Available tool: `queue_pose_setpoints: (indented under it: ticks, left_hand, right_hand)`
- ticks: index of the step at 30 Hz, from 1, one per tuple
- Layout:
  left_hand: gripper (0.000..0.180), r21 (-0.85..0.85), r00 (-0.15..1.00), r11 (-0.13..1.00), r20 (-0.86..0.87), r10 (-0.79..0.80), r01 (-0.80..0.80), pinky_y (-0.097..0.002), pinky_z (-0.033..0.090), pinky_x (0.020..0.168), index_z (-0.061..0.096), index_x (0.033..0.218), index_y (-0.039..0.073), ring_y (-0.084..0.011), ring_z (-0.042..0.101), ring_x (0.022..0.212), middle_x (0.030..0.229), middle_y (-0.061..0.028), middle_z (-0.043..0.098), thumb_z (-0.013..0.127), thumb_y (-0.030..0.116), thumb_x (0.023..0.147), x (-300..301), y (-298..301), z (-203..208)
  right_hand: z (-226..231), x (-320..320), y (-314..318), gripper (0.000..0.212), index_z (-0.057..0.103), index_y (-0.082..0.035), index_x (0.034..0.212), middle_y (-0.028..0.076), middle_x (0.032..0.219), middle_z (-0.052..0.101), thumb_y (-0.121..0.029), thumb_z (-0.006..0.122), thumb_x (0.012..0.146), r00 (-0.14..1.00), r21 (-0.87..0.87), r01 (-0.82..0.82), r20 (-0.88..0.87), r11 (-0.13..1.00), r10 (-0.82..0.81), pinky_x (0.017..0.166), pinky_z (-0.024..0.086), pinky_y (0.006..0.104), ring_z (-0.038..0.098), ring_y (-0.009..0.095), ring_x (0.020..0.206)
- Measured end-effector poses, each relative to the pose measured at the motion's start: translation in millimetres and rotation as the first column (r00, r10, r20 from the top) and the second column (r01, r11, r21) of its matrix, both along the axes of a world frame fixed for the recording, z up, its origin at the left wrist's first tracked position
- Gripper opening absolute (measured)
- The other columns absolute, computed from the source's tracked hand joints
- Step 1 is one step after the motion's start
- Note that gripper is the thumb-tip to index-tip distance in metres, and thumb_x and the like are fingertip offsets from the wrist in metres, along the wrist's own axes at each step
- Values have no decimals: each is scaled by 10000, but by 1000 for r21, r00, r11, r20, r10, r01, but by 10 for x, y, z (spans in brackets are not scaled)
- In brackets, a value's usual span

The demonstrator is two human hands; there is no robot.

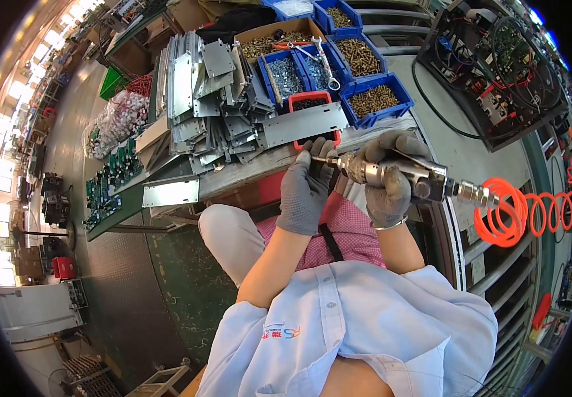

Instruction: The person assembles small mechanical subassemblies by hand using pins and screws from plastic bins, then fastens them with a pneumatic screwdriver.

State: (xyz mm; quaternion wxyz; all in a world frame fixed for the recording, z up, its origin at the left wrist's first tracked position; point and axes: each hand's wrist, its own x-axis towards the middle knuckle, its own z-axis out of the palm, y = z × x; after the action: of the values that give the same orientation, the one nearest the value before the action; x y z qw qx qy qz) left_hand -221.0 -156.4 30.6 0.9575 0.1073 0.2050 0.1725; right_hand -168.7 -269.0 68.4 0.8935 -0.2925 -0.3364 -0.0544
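Note:
My right hand [388,177], in a grey glove, grips a metal pneumatic screwdriver [392,173] held sideways, its bit pointing left. An orange coiled air hose [531,212] runs from the tool's rear to the right. My left hand [307,188], also in a grey glove, is at the tool's tip, fingers closed around the bit end. Whatever small part sits at the tip is hidden by the fingers. Both hands hover at the near edge of the workbench [246,173], just in front of a red bin [310,104] and a flat metal plate [304,124].
Blue bins [372,100] of screws and a cardboard box [279,36] of fasteners stand at the back. A pile of metal brackets [213,99] lies left, green circuit boards [107,185] further left. An open electrical chassis [498,66] sits at the right.

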Motion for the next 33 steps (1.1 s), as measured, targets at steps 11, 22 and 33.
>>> queue_pose_setpoints:
  ticks: [11,22,33]
  left_hand:
    - [273,835,984,521,-156,-83,176,-318,557,757,525,1166,-27,-243,653,871,1054,-165,622,446,106,941,338,314,-57]
    - [165,667,919,-658,-106,380,349,-412,374,930,689,888,133,-275,474,1101,1064,-71,569,642,178,736,642,633,-189]
    - [279,752,865,495,-502,1,436,-204,415,422,562,1040,3,-89,560,524,737,-76,628,526,254,925,111,1081,-262]
  right_hand:
    - [30,653,230,274,544,15,1022,118,896,613,-79,541,764,975,-101,126,-171,987,-142,671,538,332,614,173,699]
    - [-46,1088,515,189,576,31,885,105,798,605,-12,515,711,969,-310,105,-184,945,-168,600,514,290,589,153,639]
    - [32,1024,708,168,587,23,878,92,758,607,2,516,727,984,-295,26,-163,955,-77,582,502,277,588,146,633]
